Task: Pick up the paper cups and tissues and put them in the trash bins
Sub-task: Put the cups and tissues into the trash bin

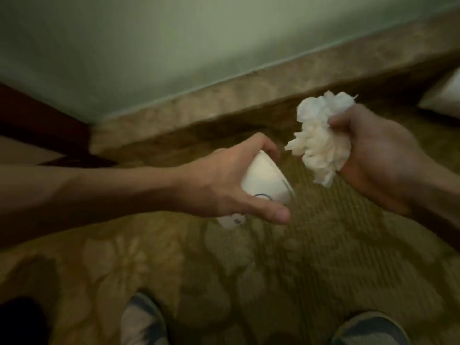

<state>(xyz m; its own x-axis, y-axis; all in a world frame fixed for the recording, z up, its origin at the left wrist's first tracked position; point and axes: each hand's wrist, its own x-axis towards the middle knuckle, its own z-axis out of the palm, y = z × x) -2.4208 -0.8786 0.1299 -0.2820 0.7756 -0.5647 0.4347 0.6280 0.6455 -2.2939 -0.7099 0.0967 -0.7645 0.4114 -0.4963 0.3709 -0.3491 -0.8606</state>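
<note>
At the far left a dark reddish wooden piece of furniture (37, 120) stands against the pale green wall (174, 46), and a mottled brown baseboard (249, 95) runs from there up toward the right. The bare left forearm reaches in from the left edge, held above the floor, and the left hand (219, 185) grips a white paper cup (263, 180) from above. The fingers curl over the cup's narrow end and the thumb stretches out below its side. The cup is tilted, with its wider end pointing down and to the right, and a small blue mark shows near the thumb. Just under the hand a second white piece (231, 221) with a small blue print peeks out; whether it is another cup, I cannot tell. Below, the patterned olive-brown carpet (273, 270) fills the lower half, with the left shoe (142, 319) at the bottom edge. Just right of the cup, close but apart from it, a crumpled bunch of white tissues (321, 140) is held in the air. The right hand (378, 155) clenches it, its fingers curled tight into the wad, which bulges out above and below the fist. The right shoe (368, 329) sits at the bottom right. At the right edge, by the baseboard, lies a blurred white object (445, 95).
</note>
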